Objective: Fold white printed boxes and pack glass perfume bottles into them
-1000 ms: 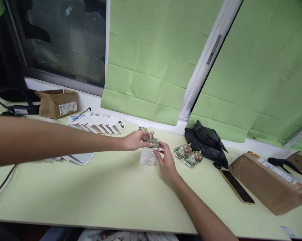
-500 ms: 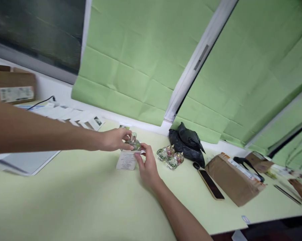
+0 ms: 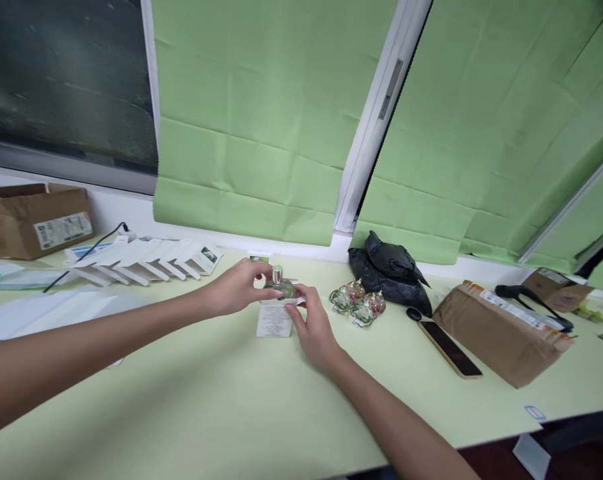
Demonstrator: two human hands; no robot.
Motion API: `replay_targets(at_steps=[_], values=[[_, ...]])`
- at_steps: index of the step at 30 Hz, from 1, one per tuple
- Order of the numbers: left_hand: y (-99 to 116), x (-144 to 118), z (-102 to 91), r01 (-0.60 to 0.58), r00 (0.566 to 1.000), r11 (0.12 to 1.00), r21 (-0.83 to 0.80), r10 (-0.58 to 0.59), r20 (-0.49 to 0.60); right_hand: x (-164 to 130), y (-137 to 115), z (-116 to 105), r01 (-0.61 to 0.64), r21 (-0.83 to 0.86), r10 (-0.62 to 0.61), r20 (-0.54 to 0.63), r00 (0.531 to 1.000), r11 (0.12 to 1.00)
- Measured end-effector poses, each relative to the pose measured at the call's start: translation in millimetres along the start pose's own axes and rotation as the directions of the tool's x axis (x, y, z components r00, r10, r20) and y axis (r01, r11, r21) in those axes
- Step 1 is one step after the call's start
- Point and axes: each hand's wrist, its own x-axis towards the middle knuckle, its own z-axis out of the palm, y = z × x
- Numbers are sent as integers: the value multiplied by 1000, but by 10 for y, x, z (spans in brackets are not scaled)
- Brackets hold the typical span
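Note:
My left hand (image 3: 241, 287) reaches in from the left and pinches a small glass perfume bottle (image 3: 287, 291) with a shiny cap (image 3: 277, 274). The bottle is upright at the top of a small white printed box (image 3: 274, 321). How much of it sits inside the box I cannot tell. From the right, the fingers of my right hand (image 3: 315, 328) are closed around the box's upper right edge. To the right lie several wrapped gold and green ornament-like pieces (image 3: 357, 303).
A row of white boxes (image 3: 146, 259) lies at the back left near an open cardboard box (image 3: 36, 220). On the right are a black plastic bag (image 3: 389, 270), a phone (image 3: 449, 348) and a brown parcel (image 3: 501, 333). Green blinds (image 3: 256, 133) hang behind the table.
The view has turned and levelled, so the tabletop things sit differently in the picture. Both hands keep their grips, with the bottle still at the top of the box.

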Motion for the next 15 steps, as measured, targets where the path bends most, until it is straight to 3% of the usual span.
replay_targets(at_steps=[5,11,15], values=[[-3,-64,10,-130,991,991,-31,130,-9,-17,-43,-8,-1,18,1,-23,1000,1000],[45,-99,24,-202,979,978,-45,202,-5,-19,-77,-26,-8,18,9,-27,1000,1000],[67,-96,-16,-226,972,974,-30,228,56,-23,-54,-19,-38,13,39,-27,999,999]])
